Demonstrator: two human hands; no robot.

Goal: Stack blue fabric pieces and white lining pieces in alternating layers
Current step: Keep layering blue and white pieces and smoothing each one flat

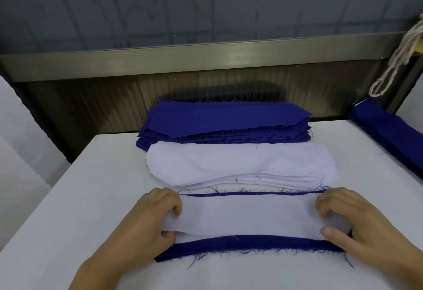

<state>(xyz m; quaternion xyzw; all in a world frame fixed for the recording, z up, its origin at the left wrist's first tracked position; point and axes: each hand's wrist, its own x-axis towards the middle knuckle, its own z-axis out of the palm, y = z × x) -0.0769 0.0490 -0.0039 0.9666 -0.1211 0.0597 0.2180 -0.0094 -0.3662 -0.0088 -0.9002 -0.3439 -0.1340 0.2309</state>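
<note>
White lining piece (248,216) lying on top of the blue fabric piece (251,245) at the near middle of the counter (96,189), blue showing along its near and far edges. Left hand (146,218) pinching the left end, fingers (176,208) curled on top and thumb tucked beneath; right hand (350,221) gripping the right end likewise. Best now: pulling both ends gently apart to flatten the slight lift at the near left, centring so the blue margins are running even, then pressing down before letting go. Waiting beyond: white lining pile (240,163), then blue fabric pile (226,117) at the far edge. Worth avoiding: dragging the frayed blue layer underneath.
</note>
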